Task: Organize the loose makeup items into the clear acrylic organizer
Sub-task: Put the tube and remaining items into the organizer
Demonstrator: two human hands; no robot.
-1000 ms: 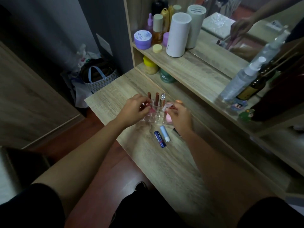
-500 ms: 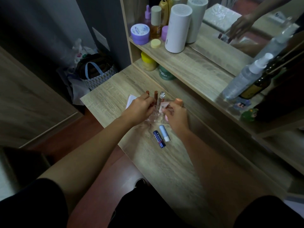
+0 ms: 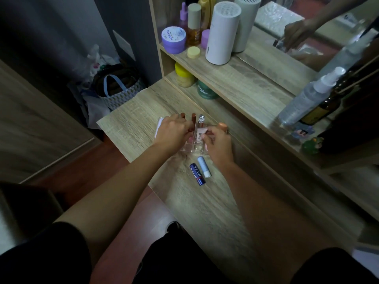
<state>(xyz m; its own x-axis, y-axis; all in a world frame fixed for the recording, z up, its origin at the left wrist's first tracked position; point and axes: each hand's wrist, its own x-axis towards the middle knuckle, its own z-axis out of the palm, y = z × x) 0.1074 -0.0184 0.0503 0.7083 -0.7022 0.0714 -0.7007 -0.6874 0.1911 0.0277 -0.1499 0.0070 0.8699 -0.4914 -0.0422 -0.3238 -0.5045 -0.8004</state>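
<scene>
The clear acrylic organizer stands on the wooden desk between my hands. Two brown lipsticks and a clear-capped tube stand upright in its far slots. My left hand curls over the organizer's left side, fingertips at a dark red stick. My right hand pinches a small pink tube over the middle slots. A peach-capped item shows behind that hand. A dark blue Nivea stick and a light blue stick lie loose on the desk just in front of the organizer.
A white item lies left of my left hand. The shelf above holds a white cylinder, a purple jar and bottles. A spray bottle stands right, by the mirror. A bag sits on the floor past the desk's left edge.
Both hands stayed at the organizer. My left hand shifted slightly right, uncovering the white item beside it. The pink tube in my right hand sits lower among the slots.
</scene>
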